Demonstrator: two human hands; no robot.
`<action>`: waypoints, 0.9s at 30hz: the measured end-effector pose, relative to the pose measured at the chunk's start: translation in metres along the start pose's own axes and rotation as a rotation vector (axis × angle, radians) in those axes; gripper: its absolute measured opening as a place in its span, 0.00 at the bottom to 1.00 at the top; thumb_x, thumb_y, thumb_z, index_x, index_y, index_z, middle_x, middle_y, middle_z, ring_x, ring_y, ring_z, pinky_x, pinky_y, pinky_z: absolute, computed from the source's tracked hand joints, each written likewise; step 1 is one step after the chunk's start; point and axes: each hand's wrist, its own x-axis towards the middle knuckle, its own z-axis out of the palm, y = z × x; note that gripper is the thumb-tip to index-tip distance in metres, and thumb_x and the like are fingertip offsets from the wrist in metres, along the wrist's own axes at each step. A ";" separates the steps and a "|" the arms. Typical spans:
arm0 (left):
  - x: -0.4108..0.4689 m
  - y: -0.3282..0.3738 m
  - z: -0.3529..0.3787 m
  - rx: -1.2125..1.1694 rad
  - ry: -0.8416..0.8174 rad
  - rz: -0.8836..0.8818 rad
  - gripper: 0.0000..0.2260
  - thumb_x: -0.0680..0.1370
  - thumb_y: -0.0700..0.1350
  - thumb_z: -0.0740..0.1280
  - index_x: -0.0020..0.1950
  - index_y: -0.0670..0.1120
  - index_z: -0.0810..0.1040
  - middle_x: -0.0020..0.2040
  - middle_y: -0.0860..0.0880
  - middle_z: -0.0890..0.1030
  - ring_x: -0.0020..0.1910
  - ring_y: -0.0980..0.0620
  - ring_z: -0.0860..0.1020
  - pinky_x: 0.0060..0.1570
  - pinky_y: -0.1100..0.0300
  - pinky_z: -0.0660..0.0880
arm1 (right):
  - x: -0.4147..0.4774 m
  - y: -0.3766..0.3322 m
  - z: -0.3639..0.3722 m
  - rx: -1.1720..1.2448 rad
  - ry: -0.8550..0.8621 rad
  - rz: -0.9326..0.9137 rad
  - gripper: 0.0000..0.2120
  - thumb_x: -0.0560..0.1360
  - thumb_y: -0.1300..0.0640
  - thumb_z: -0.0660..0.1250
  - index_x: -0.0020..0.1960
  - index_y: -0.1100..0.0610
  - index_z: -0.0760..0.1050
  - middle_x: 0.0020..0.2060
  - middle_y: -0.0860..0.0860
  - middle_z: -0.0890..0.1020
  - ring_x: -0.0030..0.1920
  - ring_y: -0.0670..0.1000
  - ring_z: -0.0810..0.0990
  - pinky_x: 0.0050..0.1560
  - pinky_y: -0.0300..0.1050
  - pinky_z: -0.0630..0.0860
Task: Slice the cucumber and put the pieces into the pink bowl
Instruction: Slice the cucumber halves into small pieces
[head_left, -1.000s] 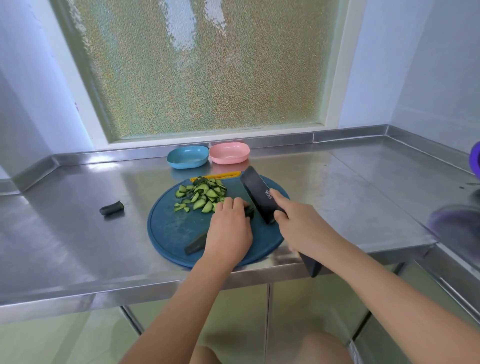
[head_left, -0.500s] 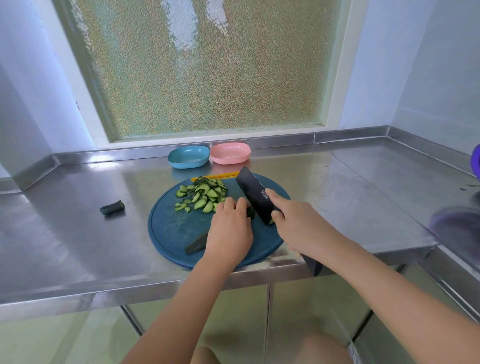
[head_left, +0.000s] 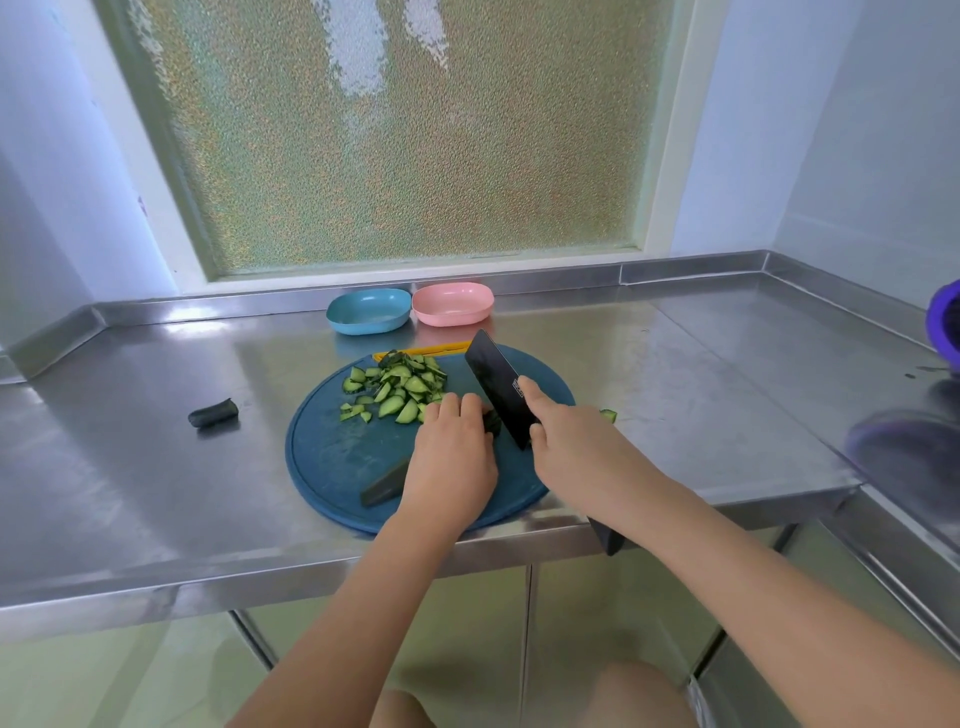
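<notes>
The long stainless-steel counter (head_left: 156, 467) carried a round dark-blue chopping board (head_left: 332, 457), and the job on it was mid-slicing. The right hand (head_left: 576, 447) was wrapped round the handle of a broad black cleaver (head_left: 496, 384), its forefinger along the blade's flank. The blade came down just beside the other hand's fingertips. The left hand (head_left: 452, 457) lay curled over the dark-green cucumber (head_left: 384, 486), pinning it to the board. A tapered tail stuck out behind that hand, and a short cut end showed between its fingertips and the blade.

I judged a fair length was left to cut. The next stroke would call for the holding fingers to draw back from the blade, knuckles kept out of its path.

Just beyond the left fingertips lay a heap of pale-green cut pieces (head_left: 397, 387). No pieces showed in the shallow pink plastic bowl (head_left: 452, 304), well beyond the blade tip and just beside a matching blue bowl (head_left: 369, 310). Only a thin yellow strip (head_left: 441, 348) lay between heap and bowl. Well to the left of the holding hand sat a dark cucumber stub (head_left: 213, 413). One stray slice (head_left: 608, 414) lay just right of the knife hand, wanting gathering.
</notes>
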 end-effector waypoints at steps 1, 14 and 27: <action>0.000 0.000 0.000 0.001 0.000 -0.001 0.13 0.80 0.45 0.57 0.63 0.45 0.68 0.58 0.46 0.70 0.56 0.47 0.67 0.56 0.57 0.67 | 0.000 0.000 -0.001 0.005 -0.003 0.000 0.28 0.81 0.61 0.53 0.78 0.50 0.48 0.31 0.51 0.70 0.30 0.47 0.69 0.29 0.41 0.65; -0.001 0.000 -0.002 -0.018 -0.004 -0.004 0.12 0.79 0.44 0.58 0.63 0.44 0.67 0.58 0.46 0.70 0.56 0.46 0.67 0.56 0.56 0.66 | 0.002 -0.003 0.008 0.014 -0.040 0.000 0.28 0.81 0.61 0.53 0.78 0.50 0.48 0.32 0.49 0.68 0.31 0.46 0.69 0.29 0.39 0.65; -0.001 0.001 0.000 -0.022 0.025 -0.007 0.11 0.79 0.43 0.59 0.60 0.42 0.69 0.56 0.44 0.72 0.55 0.46 0.69 0.54 0.56 0.67 | -0.001 0.000 -0.010 0.190 -0.018 0.029 0.25 0.82 0.59 0.51 0.78 0.47 0.51 0.31 0.48 0.69 0.28 0.46 0.67 0.36 0.46 0.74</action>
